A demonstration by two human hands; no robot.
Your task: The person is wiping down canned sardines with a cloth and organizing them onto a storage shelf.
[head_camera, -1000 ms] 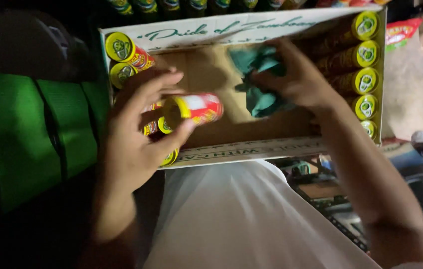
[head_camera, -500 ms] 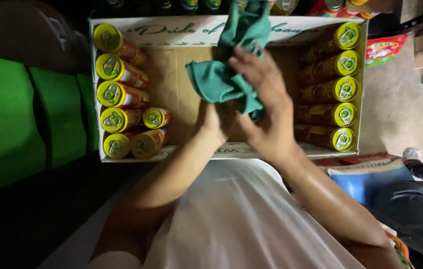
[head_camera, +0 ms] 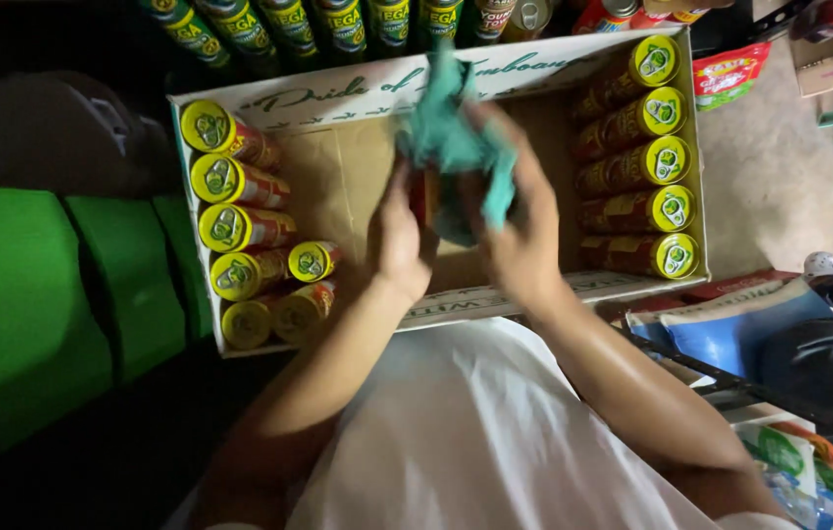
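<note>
Roughly centre frame, both hands work over an open cardboard box [head_camera: 338, 186]. Left hand [head_camera: 399, 240] is clenched around a can [head_camera: 428, 196] with a red label, thumb side up; only a sliver of the can shows between the hands. Right hand [head_camera: 522, 231] grasps a teal cloth [head_camera: 456, 142], pressed over the top and right side of that can, cloth bunched and sticking up toward 12 o'clock. Can and cloth are held above the box's bare floor, not resting on it as far as I can tell.

At 9 o'clock of the hands, a column of yellow-lidded cans [head_camera: 230, 231] lies on its side along the left box wall, two more just beside it lower down. At 3 o'clock, another row of cans [head_camera: 647, 172] lies along the right wall. Green cans [head_camera: 338, 25] stand outside the box at 12 o'clock. Green plastic shapes [head_camera: 24, 294] sit at far 9 o'clock.
</note>
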